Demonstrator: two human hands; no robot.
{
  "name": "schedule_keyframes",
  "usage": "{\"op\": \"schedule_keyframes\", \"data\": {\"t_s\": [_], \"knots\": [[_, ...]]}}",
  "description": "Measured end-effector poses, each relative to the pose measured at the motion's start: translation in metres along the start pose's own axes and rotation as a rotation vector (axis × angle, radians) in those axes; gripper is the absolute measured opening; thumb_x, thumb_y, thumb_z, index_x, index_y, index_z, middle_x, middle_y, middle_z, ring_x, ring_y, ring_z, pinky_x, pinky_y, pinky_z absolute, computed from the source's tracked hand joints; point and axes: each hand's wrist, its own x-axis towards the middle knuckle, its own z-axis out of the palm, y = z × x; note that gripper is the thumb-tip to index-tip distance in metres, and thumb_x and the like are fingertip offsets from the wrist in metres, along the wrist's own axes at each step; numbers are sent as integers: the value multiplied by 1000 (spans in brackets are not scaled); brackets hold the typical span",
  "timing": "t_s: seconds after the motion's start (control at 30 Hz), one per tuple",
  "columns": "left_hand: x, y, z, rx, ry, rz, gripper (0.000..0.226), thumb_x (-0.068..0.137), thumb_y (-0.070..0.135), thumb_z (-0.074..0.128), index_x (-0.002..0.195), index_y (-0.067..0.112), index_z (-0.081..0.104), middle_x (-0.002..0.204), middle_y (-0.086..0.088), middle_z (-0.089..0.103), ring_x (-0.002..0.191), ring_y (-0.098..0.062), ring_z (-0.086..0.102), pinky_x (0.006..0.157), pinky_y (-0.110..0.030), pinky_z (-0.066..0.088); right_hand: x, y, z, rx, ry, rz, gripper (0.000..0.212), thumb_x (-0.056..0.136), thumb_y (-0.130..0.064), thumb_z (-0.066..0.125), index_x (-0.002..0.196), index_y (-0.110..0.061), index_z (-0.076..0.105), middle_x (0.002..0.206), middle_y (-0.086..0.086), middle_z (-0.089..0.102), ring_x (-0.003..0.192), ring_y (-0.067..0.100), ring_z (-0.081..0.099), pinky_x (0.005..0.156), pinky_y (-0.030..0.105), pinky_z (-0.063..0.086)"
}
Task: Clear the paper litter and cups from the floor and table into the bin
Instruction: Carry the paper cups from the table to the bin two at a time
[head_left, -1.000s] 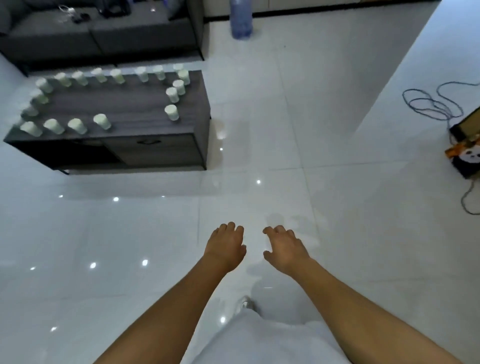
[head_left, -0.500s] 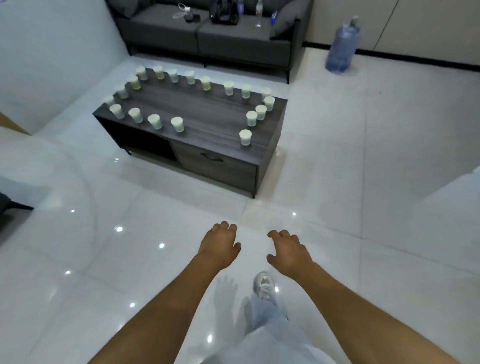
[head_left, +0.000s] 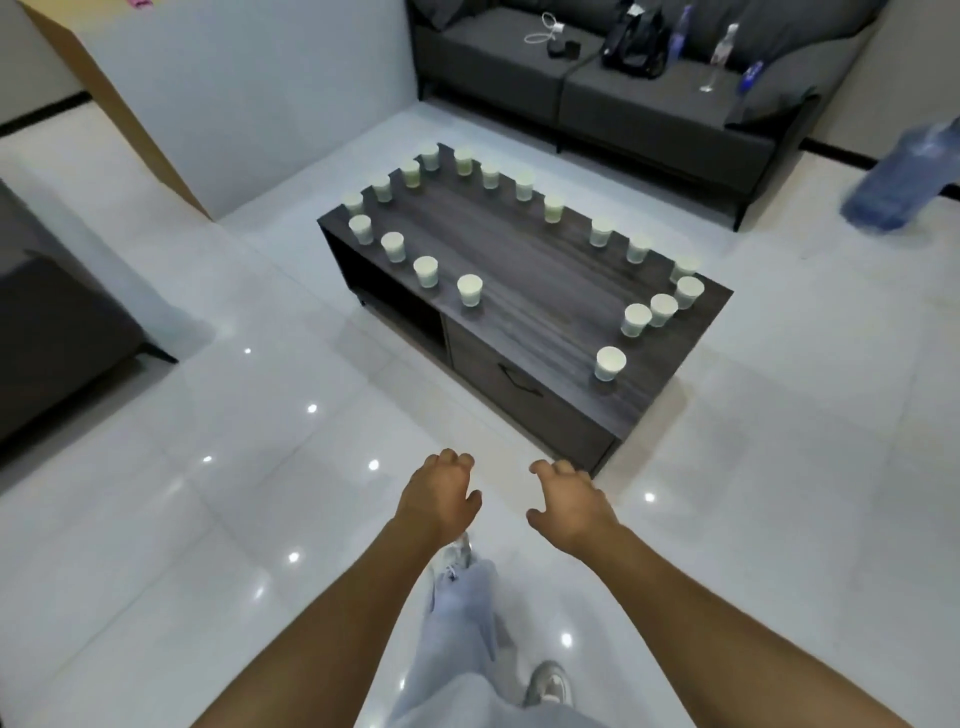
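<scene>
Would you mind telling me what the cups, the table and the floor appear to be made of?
Cups: probably paper, matte white, thin rolled rims.
Table: dark grey wood-grain, likely laminate or veneer; streaked grain, low sheen.
Floor: glossy white tile, ceramic or similar; grout lines and sharp reflections of ceiling lights.

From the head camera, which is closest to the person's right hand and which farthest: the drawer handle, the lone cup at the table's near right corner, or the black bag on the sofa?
From the right hand:
1. Drawer handle, on the table's front, just ahead.
2. Lone cup, on the tabletop's near right corner.
3. Black bag, on the sofa across the room.
</scene>
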Motion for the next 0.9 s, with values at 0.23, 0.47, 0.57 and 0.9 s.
{"op": "schedule_keyframes", "data": {"t_s": [0.23, 0.47, 0.57, 0.9], "knots": [[122, -71, -73, 1, 21, -31, 48, 95, 31, 47, 139, 13, 40, 136, -6, 46, 125, -22, 42, 96, -32, 41, 136, -64, -60, 11, -8, 2, 56, 92, -30, 56, 142, -21, 32, 139, 7, 40, 124, 28, 41, 95, 40, 42], [225, -126, -143, 21, 8, -37, 48, 95, 30, 47, 139, 11, 40, 135, -7, 46, 125, -23, 41, 96, -33, 42, 243, -114, -109, 66, -11, 31, 57, 92, -31, 57, 142, -20, 32, 140, 7, 39, 126, 28, 40, 98, 42, 43], [267, -139, -161, 28, -13, -46, 48, 95, 30, 48, 138, 12, 40, 135, -7, 46, 124, -23, 42, 96, -34, 43, 284, -118, -124, 65, -32, 50, 58, 92, -30, 56, 143, -20, 31, 139, 8, 40, 124, 29, 41, 98, 42, 44], [437, -165, -206, 28, -60, -74, 48, 94, 31, 50, 138, 11, 41, 135, -9, 47, 123, -25, 43, 98, -36, 44, 449, -116, -181, 74, -117, 108, 54, 93, -31, 57, 140, -18, 34, 142, 10, 35, 130, 31, 35, 102, 44, 37]]}}
